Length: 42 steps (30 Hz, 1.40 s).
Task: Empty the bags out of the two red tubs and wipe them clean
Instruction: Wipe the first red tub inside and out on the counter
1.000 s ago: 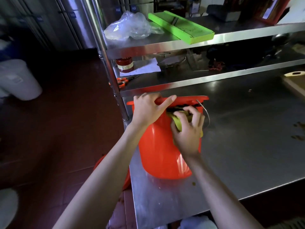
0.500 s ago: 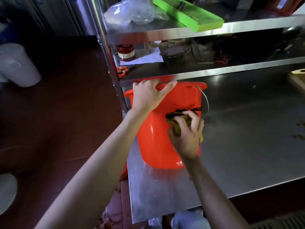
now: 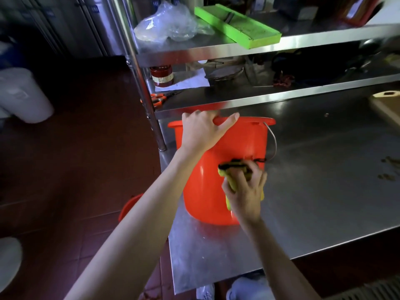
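Lower now than a moment ago, the right hand has slid its yellow cloth with a dark edge down from just under the rim to the middle of the wall of the red plastic tub with a wire handle. Its fingers are spread over the cloth and press it flat against the tub's outer side — a palm-down hold, not a pinch.

The left hand has stayed at the top, fingers curled over the near rim and thumb stretched along the lip, clamped onto the tub. The tub stands upright on the stainless steel tabletop, close to its left edge and toward the back, just in front of the lower shelf of the steel rack. Its wire handle hangs down on the right side.

On the floor just off the tabletop's left edge, partly hidden behind the left forearm, the rim of a second red tub shows.

On the rack's top shelf lie a crumpled clear plastic bag and a bright green flat slicer board, side by side. The shelf below holds a dark red jar with a label on a white sheet, and orange-handled scissors at its left front corner.
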### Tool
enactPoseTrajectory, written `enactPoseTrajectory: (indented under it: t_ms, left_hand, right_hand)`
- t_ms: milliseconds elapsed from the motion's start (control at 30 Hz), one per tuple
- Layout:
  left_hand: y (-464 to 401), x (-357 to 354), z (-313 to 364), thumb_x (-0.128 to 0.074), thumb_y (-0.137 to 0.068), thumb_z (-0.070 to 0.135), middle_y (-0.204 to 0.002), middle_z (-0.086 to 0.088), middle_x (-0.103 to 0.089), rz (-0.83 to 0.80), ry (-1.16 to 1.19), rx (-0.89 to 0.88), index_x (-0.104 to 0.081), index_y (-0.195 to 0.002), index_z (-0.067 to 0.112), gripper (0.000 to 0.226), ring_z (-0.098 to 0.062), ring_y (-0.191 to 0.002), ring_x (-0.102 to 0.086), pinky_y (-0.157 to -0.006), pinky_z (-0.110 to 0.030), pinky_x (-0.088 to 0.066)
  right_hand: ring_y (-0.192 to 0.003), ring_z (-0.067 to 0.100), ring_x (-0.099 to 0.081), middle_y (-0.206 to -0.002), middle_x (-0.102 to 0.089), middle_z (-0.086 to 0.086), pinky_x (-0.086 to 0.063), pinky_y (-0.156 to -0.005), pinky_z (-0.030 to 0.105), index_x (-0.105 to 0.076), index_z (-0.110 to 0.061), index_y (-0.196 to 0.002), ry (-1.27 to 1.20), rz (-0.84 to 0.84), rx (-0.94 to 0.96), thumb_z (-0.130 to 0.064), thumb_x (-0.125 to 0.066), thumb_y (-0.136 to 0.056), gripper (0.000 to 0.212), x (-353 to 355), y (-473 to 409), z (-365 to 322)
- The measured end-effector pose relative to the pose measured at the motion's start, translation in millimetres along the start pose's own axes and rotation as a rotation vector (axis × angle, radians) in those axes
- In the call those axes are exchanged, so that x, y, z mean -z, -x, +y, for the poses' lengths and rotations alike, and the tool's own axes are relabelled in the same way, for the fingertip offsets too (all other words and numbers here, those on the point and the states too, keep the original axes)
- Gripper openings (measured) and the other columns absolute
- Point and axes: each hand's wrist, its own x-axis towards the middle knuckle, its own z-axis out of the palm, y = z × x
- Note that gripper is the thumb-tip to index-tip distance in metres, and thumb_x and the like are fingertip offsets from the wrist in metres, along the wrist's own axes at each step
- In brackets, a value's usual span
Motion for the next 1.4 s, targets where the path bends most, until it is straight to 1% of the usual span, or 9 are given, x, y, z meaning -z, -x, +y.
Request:
enactPoseTrajectory:
  t_ms: [200, 333, 433, 533, 633, 867, 1033, 1267, 1400]
  left_hand:
    - [23, 9, 24, -0.044, -0.102, 0.065, -0.064, -0.002, -0.065, 0.035, -0.058, -0.009, -0.057, -0.066, 0.02, 0.059, -0.029, -0.077, -0.065, -0.077, -0.04, -0.034]
    - [32, 19, 14, -0.05, -0.105, 0.048, -0.062, 0.004, -0.053, -0.015, 0.08, -0.21, -0.047, -0.069, 0.018, 0.047, -0.031, -0.067, -0.063, -0.064, -0.04, -0.045]
    - [23, 28, -15, -0.053, -0.098, 0.065, -0.052, -0.002, -0.051, -0.104, 0.213, -0.029, -0.046, -0.063, 0.008, 0.067, -0.023, -0.051, -0.053, -0.054, -0.036, -0.041]
    - [19, 24, -29, -0.053, -0.1, 0.064, -0.05, 0.005, -0.037, -0.155, 0.348, 0.036, -0.035, -0.058, 0.016, 0.067, -0.011, -0.05, -0.036, -0.06, -0.035, -0.03]
    - [21, 10, -13, -0.051, -0.1, 0.066, -0.048, 0.007, -0.043, -0.082, 0.265, -0.031, -0.043, -0.056, 0.021, 0.063, -0.006, -0.052, -0.044, -0.066, -0.039, -0.038]
    - [2, -4, 9, -0.054, -0.092, 0.076, -0.045, 0.007, -0.037, -0.072, 0.09, 0.034, -0.03, -0.049, 0.023, 0.073, -0.01, -0.05, -0.042, -0.085, -0.039, -0.045]
    - [-2, -11, 10, -0.056, -0.093, 0.073, -0.044, 0.007, -0.033, -0.021, 0.072, -0.028, -0.025, -0.048, 0.022, 0.075, -0.013, -0.045, -0.038, -0.077, -0.036, -0.044]
    - [-12, -22, -2, -0.023, -0.08, 0.098, -0.065, -0.002, -0.069, -0.025, 0.063, 0.045, -0.078, -0.078, 0.018, 0.097, -0.021, -0.069, -0.065, -0.079, -0.036, -0.048]
    - [-19, -20, -9, -0.029, -0.08, 0.097, -0.055, 0.005, -0.061, -0.037, 0.085, 0.093, -0.073, -0.068, 0.019, 0.09, -0.018, -0.064, -0.063, -0.083, -0.04, -0.054]
  right_hand:
    - [-0.114, 0.032, -0.049, -0.148, -0.048, 0.005, -0.037, -0.106, 0.041, -0.072, -0.019, -0.097, -0.043, 0.076, 0.01, -0.041, -0.074, -0.09, 0.023, 11, -92, -15]
    - [-0.116, 0.037, -0.051, -0.139, -0.057, -0.002, -0.03, -0.108, 0.028, -0.07, -0.02, -0.098, -0.055, 0.046, 0.027, -0.02, -0.078, -0.081, 0.019, 22, -85, 2]
    - [-0.117, 0.035, -0.052, -0.136, -0.057, -0.002, -0.038, -0.107, 0.043, -0.069, -0.019, -0.097, -0.054, 0.08, 0.007, -0.016, -0.075, -0.082, 0.016, 29, -86, 11]
    - [-0.122, 0.028, -0.048, -0.139, -0.052, 0.002, -0.042, -0.103, 0.047, -0.071, -0.021, -0.095, -0.046, 0.145, -0.068, -0.02, -0.076, -0.083, 0.013, 29, -88, 8]
    - [-0.114, 0.029, -0.05, -0.133, -0.053, 0.011, -0.046, -0.098, 0.044, -0.075, -0.022, -0.093, 0.004, 0.178, -0.063, -0.021, -0.077, -0.081, 0.012, 23, -80, -8]
    - [-0.102, 0.034, -0.058, -0.129, -0.052, 0.001, -0.047, -0.084, 0.048, -0.079, -0.034, -0.092, 0.168, -0.013, 0.094, -0.019, -0.078, -0.076, 0.022, 15, 26, 15]
    - [-0.104, 0.034, -0.056, -0.126, -0.053, 0.003, -0.047, -0.086, 0.05, -0.078, -0.036, -0.096, 0.137, -0.079, 0.072, -0.024, -0.078, -0.077, 0.023, 22, 26, 18]
    - [-0.111, 0.033, -0.053, -0.131, -0.055, 0.007, -0.043, -0.099, 0.044, -0.077, -0.028, -0.099, 0.125, 0.074, -0.017, -0.027, -0.077, -0.083, 0.016, 7, -66, 4]
    - [-0.108, 0.035, -0.059, -0.125, -0.061, 0.011, -0.046, -0.09, 0.046, -0.077, -0.035, -0.098, 0.161, -0.027, 0.008, -0.024, -0.076, -0.081, 0.02, 9, 29, 27]
